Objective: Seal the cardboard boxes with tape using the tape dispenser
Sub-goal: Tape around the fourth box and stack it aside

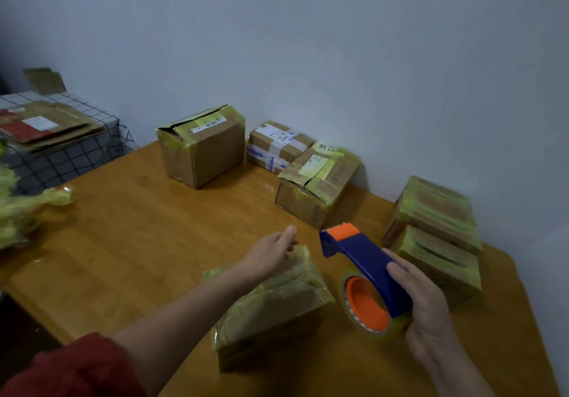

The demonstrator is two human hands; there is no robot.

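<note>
A small cardboard box (271, 307) wrapped in yellowish tape stands on the wooden table (138, 236) right in front of me. My left hand (272, 250) hovers at the box's far top edge with its fingers relaxed; whether it touches the box is unclear. My right hand (421, 307) grips a blue and orange tape dispenser (366, 276) holding a yellowish tape roll. It is lifted just right of the box, nose pointing away from me.
Several other boxes line the wall: a tall one (203, 144), a white-labelled one (277, 145), a torn-topped one (317, 185) and a taped pair (437, 230) at right. Crumpled tape (24, 208) lies at left. A checked-cloth table (61, 150) carries flattened cardboard.
</note>
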